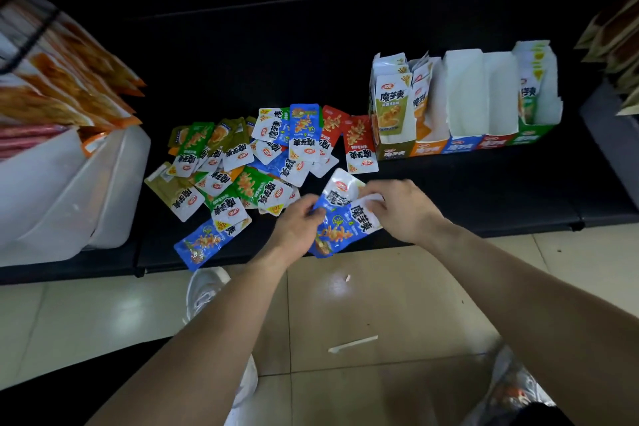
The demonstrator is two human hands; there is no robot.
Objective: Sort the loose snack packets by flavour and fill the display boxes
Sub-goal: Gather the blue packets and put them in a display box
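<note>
Blue snack packets sit at frame centre, just above the front edge of the dark shelf. Their long axis runs lower left to upper right, white printed ends uppermost. The left hand pinches their left edge, and the right hand grips the white tops. Fingers cover the edges, so the count is unclear. The loose pile lies left of the display boxes.

White shoe and paper strip on tiled floor.

Head camera, forward and steeply down
</note>
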